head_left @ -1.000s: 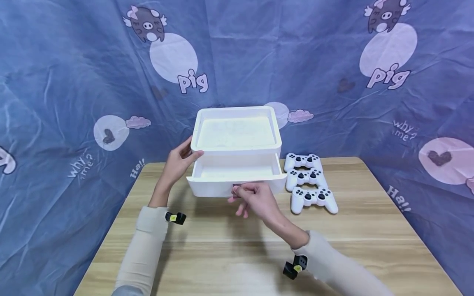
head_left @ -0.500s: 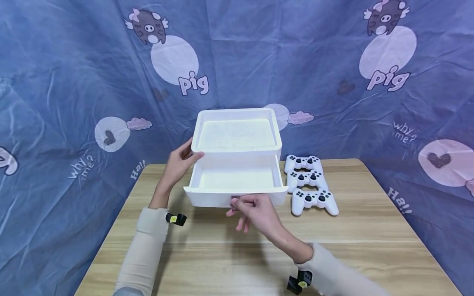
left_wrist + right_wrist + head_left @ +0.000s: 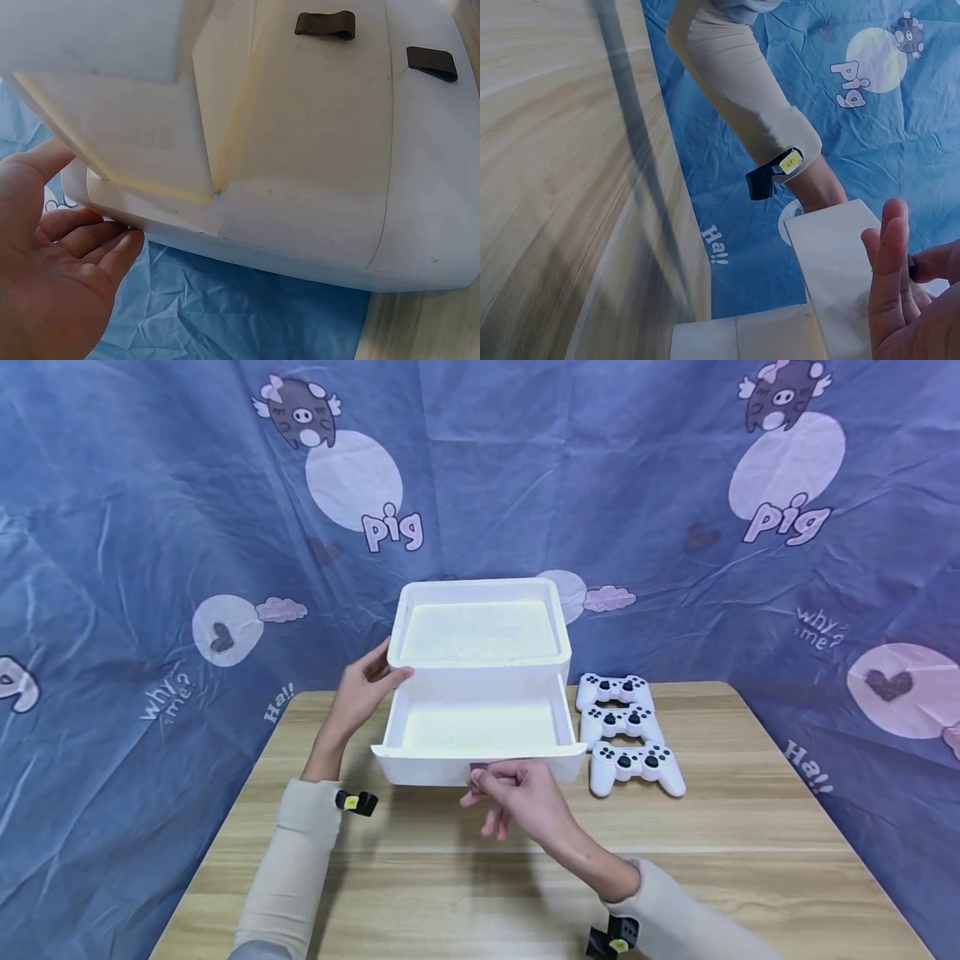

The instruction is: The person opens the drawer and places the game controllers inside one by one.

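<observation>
A white drawer cabinet (image 3: 420, 662) with a shallow tray top stands at the middle of the table. Its top drawer (image 3: 423, 770) is pulled far out, and its bare white inside shows. My right hand (image 3: 528, 797) pinches the dark pull tab (image 3: 477, 767) at the drawer's front, thumb and index finger together, other fingers loose below. At the cabinet's upper left corner my left hand (image 3: 360, 689) holds on, thumb toward the front and fingers along the side. In the left wrist view, brown pull tabs (image 3: 325, 25) mark two lower drawers, both pushed in.
Three white game controllers (image 3: 636, 764) lie in a column on the wooden table (image 3: 712, 827), right of the cabinet. A blue patterned cloth (image 3: 480, 468) hangs behind and at both sides.
The top drawer has slid farther out toward me, with my right hand on its tab all along. My left hand keeps its place on the cabinet.
</observation>
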Motion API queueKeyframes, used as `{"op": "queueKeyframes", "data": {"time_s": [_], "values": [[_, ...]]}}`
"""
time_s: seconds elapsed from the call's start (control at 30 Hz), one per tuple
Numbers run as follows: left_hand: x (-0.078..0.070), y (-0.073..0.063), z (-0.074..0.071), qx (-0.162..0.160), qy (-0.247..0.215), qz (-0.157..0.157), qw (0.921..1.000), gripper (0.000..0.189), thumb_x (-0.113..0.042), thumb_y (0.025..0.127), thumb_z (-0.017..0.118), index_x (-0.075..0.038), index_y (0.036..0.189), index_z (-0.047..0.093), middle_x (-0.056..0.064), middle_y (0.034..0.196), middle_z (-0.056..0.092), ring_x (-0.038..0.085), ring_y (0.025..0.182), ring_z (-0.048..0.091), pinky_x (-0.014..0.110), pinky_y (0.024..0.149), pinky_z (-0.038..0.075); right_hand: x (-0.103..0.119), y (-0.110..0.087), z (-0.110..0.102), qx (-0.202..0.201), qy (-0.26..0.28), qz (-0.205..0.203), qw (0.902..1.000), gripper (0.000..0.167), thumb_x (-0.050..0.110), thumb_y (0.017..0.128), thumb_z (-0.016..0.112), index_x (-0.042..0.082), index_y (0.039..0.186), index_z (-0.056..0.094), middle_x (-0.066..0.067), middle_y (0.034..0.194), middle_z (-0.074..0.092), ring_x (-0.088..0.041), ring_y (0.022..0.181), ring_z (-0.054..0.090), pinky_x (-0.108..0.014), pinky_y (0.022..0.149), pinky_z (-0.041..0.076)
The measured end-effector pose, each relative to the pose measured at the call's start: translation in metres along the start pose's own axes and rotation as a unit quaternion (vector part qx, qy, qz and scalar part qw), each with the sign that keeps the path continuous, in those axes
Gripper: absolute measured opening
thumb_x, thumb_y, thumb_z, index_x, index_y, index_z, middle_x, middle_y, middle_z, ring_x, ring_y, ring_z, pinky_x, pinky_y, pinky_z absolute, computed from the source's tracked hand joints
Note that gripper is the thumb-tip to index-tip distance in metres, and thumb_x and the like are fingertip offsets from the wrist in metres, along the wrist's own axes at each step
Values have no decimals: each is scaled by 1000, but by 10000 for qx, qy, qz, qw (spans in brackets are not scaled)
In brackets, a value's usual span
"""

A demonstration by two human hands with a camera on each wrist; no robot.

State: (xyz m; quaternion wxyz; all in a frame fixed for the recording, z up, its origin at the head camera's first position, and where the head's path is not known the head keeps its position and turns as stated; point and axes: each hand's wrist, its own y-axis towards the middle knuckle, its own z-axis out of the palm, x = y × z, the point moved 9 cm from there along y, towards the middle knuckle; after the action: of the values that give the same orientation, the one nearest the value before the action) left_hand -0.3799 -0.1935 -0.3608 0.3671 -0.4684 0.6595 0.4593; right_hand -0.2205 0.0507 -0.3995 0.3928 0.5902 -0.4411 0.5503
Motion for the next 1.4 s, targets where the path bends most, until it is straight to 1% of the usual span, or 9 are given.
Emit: {"op": "queueKeyframes", "data": {"time_s": [0.13, 0.2, 0.33, 0.5, 0.77, 0.97, 1.13, 1.27, 1.4], "values": [[0, -1, 1, 38, -25, -40, 10000, 79, -34, 98, 80, -18, 165, 41, 9, 167, 46, 26, 153, 48, 40, 120, 49, -1, 0, 0, 57, -51, -1, 10000, 21, 17, 105, 67, 1, 103, 80, -12, 95, 83, -20, 52, 71, -40, 46, 61], [1, -2, 1, 49, -31, -70, 10000, 80, -34, 98, 80, -18, 165, 40, 9, 167, 45, 26, 153, 47, 40, 120, 49, -1, 1, 0, 93, -209, -39, 9997, 22, 19, 105, 68, 1, 102, 80, -12, 94, 83, -21, 52, 72, -40, 46, 62], [2, -1, 1, 24, -34, -83, 10000, 81, -36, 98, 81, -17, 165, 40, 9, 168, 44, 26, 153, 47, 41, 120, 49, 6, -1, -6, 81, -895, -242, 9957, 24, 23, 104, 71, 1, 104, 81, -12, 87, 82, -23, 49, 71, -42, 46, 62], [1, -1, 1, 35, -34, -93, 9999, 82, -36, 98, 81, -17, 166, 39, 10, 169, 43, 27, 154, 46, 42, 120, 48, 24, -7, -25, -13, -1737, -412, 9839, 21, 23, 103, 73, 5, 109, 82, -9, 81, 81, -23, 49, 69, -42, 47, 62], [3, -2, -1, 9, -42, -134, 9999, 82, -35, 98, 81, -17, 166, 38, 9, 169, 43, 26, 154, 45, 40, 121, 48, 59, -13, -69, 400, -2671, -835, 9592, 14, 14, 104, 69, 8, 103, 82, 1, 79, 80, -18, 53, 69, -34, 43, 57], [4, -1, -2, -24, -84, -166, 9998, 83, -38, 97, 81, -18, 166, 39, 10, 168, 44, 26, 153, 47, 40, 119, 50, 76, -12, -112, 116, -3151, -973, 9440, 13, 16, 105, 70, 12, 97, 80, 0, 77, 78, -14, 54, 68, -30, 41, 53], [1, -1, 0, -11, -70, -146, 9999, 84, -37, 97, 82, -16, 166, 39, 11, 169, 43, 27, 154, 46, 41, 119, 49, 83, -10, -140, 30, -3577, -1224, 9258, 16, 18, 105, 70, 16, 93, 79, 7, 74, 76, -11, 55, 68, -25, 46, 50], [-1, -1, 1, -37, -51, -110, 9999, 83, -37, 97, 82, -16, 165, 39, 11, 169, 43, 27, 154, 46, 41, 120, 49, 83, -7, -160, -55, -3859, -1264, 9138, 14, 17, 105, 70, 15, 96, 80, 9, 73, 74, -10, 57, 66, -25, 49, 52], [-2, -1, 1, -41, -81, -90, 9999, 83, -36, 97, 81, -15, 165, 39, 11, 169, 43, 27, 154, 46, 41, 121, 48, 82, -4, -176, -132, -4178, -1423, 8972, 10, 13, 103, 73, 11, 99, 81, 9, 72, 73, -7, 57, 65, -24, 52, 55]]}}
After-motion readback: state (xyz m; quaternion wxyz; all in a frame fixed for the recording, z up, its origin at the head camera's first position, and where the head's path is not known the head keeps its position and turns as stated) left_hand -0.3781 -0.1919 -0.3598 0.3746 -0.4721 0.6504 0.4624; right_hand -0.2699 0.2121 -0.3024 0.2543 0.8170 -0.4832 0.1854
